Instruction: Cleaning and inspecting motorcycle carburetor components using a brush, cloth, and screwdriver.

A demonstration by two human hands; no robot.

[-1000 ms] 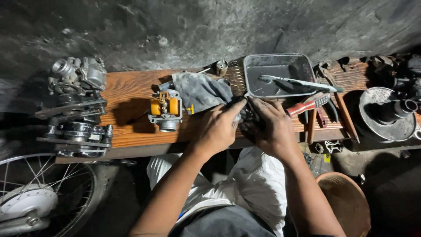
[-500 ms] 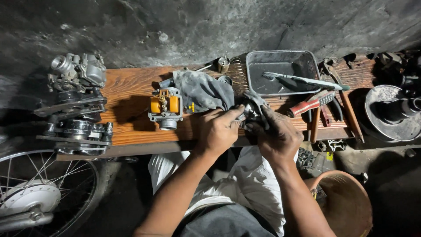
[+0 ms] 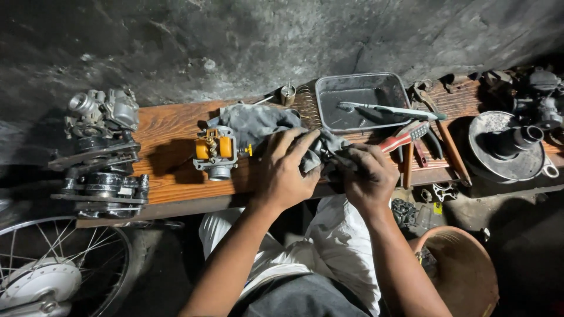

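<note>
Since the earlier frames both hands have slid left along the counter edge, and the left one now lies flatter over the rag. Far left: engine block on the counter end, spoked wheel below it. Left of centre: carburettor with orange caps, just beside the grey rag. Left hand rests on the rag's bunched end, fingers spread and pressing, not clenched. Right hand is closed on a small dark metal part, pinched between the two hands at frame centre; details too dark to tell. Part looks stiff, small and likely greasy, so I'd grip it through the cloth. Right: metal tray, red-handled tool, round clutch drum.
</note>
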